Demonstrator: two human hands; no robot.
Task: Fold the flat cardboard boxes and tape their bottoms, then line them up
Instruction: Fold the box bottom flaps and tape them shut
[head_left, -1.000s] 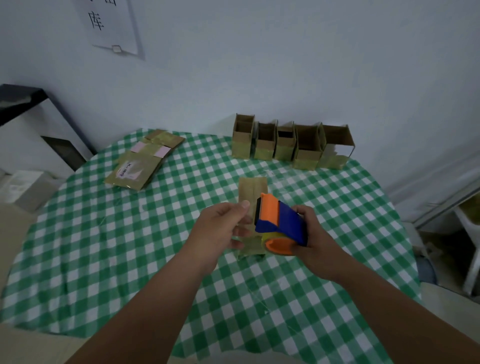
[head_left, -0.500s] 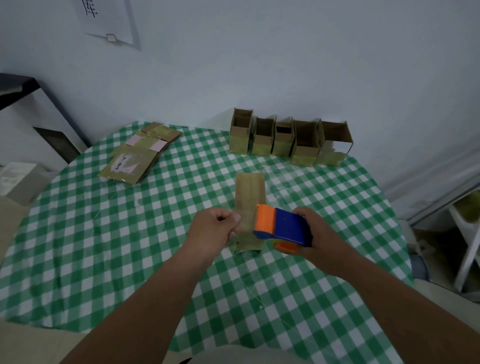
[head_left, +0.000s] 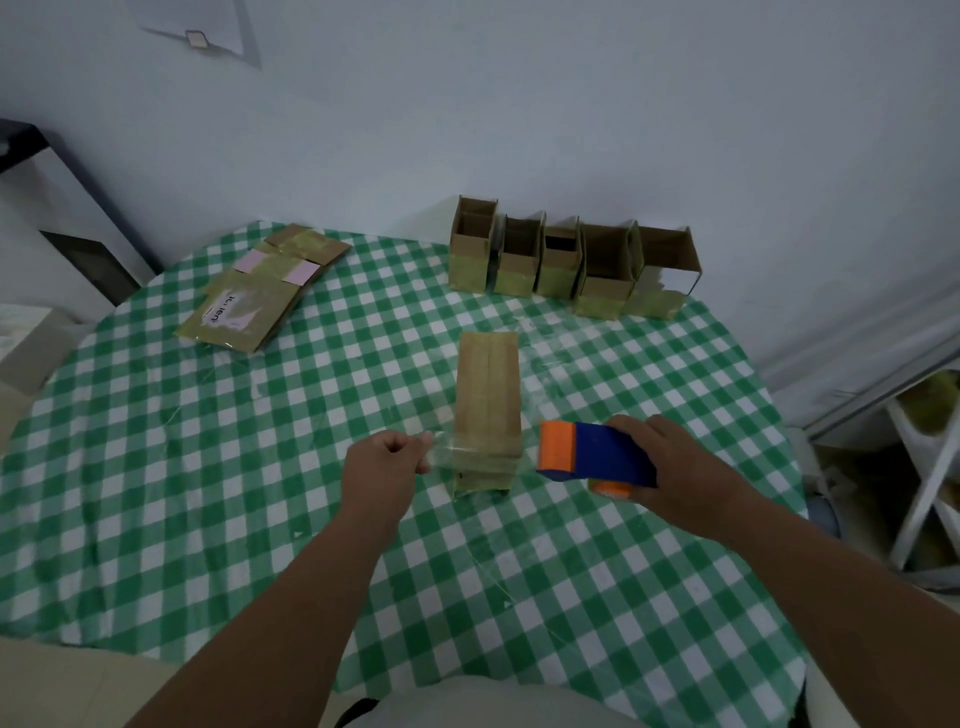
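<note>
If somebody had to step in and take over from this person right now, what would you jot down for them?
Left hand pinches the free end of clear tape stretched across the near end of the box lying mid-table.
Right hand grips the orange and blue tape dispenser on the box's other side.
Done: five taped boxes stand in a row by the wall.
Left: press the tape down, cut it, stand this box in the row, then work through the flat boxes stacked at far left on the checked tablecloth.
</note>
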